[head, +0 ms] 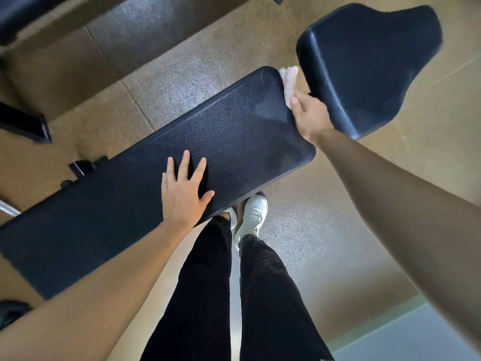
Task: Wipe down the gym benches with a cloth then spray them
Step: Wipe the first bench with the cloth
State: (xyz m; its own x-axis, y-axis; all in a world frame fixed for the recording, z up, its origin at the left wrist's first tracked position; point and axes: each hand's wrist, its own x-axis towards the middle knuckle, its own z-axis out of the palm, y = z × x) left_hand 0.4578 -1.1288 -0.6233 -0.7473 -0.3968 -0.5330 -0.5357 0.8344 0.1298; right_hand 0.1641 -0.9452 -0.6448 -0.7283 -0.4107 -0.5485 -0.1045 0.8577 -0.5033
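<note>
The cloth [289,82] is being pinched by the right hand [308,113] against the end edge of the bench [234,131], in the gap beside the seat pad [364,69]. The left hand [183,191] is being pressed flat on the bench, fingers spread. If the pinch is loosened, the cloth could be dropped through that gap to the floor [182,61]; the seat pad could be missed. No readable writing or brand is being shown.

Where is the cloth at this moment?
Head view, upper right: the cloth sits in the right hand, in the gap between the long pad's end and the seat pad.
</note>
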